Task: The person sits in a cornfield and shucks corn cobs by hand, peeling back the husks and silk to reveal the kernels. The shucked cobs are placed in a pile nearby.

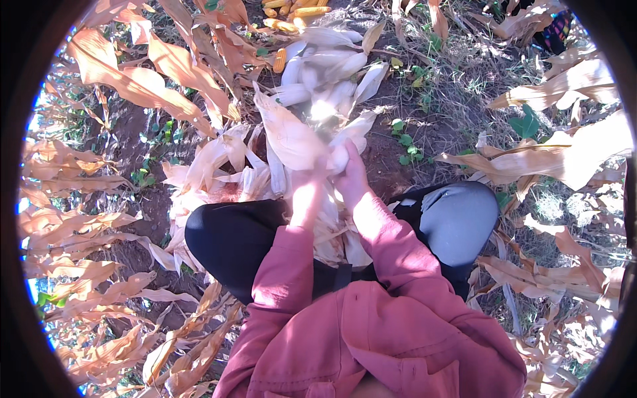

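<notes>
Both arms reach forward in red sleeves, and the hands meet over my lap. A broad, pale dry corn husk (286,131) fans up from my left hand (310,178), which is closed around its base and slightly blurred. Close beside it, my right hand (353,174) grips an ear of corn (340,158) wrapped in whitish husk, thumb and fingers around it. The ear's far end is washed out by glare. Just beyond the hands lies a pile of ears in pale husks (332,66).
Bare yellow corn cobs (298,13) are heaped at the far edge, and a single cob (279,60) lies nearer. Loose stripped husks (225,162) gather by my left knee. Dry corn stalks (142,73) and leaves (564,156) stand on both sides. A dark patterned item (554,33) shows at far right.
</notes>
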A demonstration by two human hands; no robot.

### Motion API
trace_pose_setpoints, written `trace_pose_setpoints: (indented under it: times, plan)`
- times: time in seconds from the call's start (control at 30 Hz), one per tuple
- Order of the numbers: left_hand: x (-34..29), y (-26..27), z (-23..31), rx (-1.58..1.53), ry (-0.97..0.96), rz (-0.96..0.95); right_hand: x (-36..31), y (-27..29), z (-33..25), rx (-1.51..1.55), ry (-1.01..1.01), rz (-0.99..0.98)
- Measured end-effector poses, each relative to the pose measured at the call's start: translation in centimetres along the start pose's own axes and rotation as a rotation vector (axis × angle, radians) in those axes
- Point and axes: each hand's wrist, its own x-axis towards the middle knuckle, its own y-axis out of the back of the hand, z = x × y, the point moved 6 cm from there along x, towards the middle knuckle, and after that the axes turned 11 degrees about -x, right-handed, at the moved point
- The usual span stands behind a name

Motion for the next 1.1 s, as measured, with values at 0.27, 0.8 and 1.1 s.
trace_pose_setpoints:
  times: [0.27, 0.8, 1.1]
  plan:
    - [-0.9, -0.1, 2.1, -0.778, -0.146, 0.113, -3.0, -3.8, 0.2, -0.244, 0.125, 0.017]
    - [-2.2, 4.0, 5.7, -0.454, -0.145, 0.308, 1.9, 7.3, -4.8, -0.377, 0.075, 0.157]
    - [2.7, 4.9, -0.1, -0.408, 0.073, 0.245, -5.6, -6.8, 0.7, -0.796, -0.194, -0.574]
